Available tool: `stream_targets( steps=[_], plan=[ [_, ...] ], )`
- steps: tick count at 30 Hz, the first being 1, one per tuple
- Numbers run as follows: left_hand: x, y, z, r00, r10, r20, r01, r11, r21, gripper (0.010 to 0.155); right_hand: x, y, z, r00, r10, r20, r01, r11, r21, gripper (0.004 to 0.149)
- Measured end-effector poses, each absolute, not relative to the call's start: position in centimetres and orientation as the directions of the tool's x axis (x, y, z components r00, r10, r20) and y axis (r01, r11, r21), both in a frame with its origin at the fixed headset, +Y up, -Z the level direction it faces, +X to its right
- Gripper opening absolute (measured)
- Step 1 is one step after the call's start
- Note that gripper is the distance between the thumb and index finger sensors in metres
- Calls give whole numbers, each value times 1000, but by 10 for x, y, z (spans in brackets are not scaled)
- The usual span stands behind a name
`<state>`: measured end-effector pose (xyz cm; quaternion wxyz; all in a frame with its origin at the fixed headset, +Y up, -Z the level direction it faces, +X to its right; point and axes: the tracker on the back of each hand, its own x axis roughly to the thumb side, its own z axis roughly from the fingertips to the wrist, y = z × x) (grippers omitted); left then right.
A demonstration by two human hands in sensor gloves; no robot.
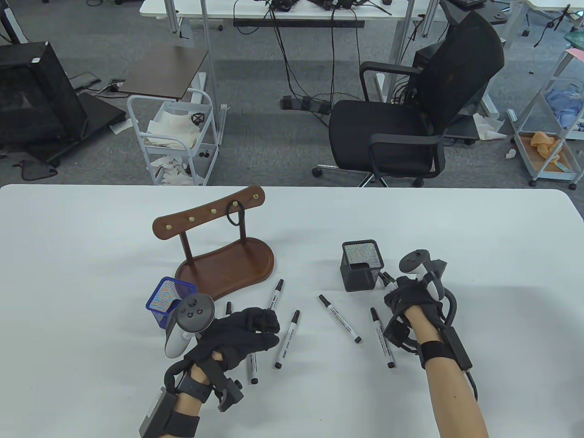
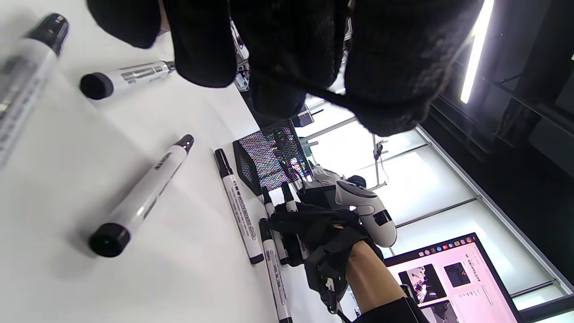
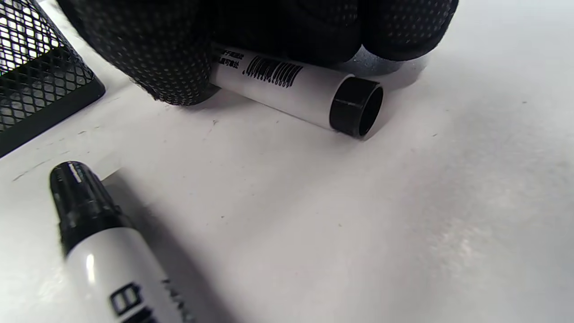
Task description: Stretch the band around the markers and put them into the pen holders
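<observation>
Markers are lying scattered on the table, the right hand is grasping several at five o'clock of the black holder, and the left hand is pinching a band.

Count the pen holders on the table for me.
2: blue holder just beyond the left hand; black holder beside the right hand. No others visible.

1. Markers: white barrels, black caps, lying scattered flat on the table; several lie beside the black holder.
2. Black mesh pen holder: upright.
3. Blue mesh pen holder: tilted.
4. Band: black loop, hanging on a rack peg.
</observation>
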<state>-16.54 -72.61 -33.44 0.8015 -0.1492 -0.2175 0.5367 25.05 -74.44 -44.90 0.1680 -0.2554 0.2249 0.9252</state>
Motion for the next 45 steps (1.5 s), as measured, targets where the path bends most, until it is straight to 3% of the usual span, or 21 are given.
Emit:
stream_targets(
  steps=[28,45],
  plan=[
    [-166,-726,-335,318,930,187,-799,369,-476,64,266,-725,-410,-743,446,-499,-666,-564,488,44],
    [-167,-726,-334,318,928,192,-797,371,-477,64,256,-721,-385,-764,457,-455,-641,-612,462,37]
  ],
)
